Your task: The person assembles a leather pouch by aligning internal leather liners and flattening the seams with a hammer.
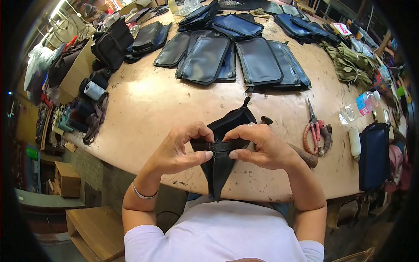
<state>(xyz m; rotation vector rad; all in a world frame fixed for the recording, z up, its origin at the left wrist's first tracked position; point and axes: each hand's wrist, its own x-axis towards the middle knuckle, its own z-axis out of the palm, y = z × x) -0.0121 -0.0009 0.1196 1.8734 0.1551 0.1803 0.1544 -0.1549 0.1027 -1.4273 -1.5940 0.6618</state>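
Note:
A black fabric piece [220, 168] with a stitched seam hangs over the near table edge, its pointed lower end toward my body. My left hand [185, 146] pinches its folded upper band on the left of the seam, thumb in front and fingers behind. On the right of the seam my right hand [257, 146] grips the same band in the same way, a ring on one finger. The two thumbs are a short distance apart. Beyond the hands, more black material with an upright narrow tip [247, 101] rests on the table.
Scissors with wrapped handles [315, 131], a wooden handle [304, 156], a water bottle [360, 107] and a white tube [354, 143] lie to the right. Dark pouches [205, 61] are stacked at the back of the table [144, 109]. Thread spools [94, 91] stand left.

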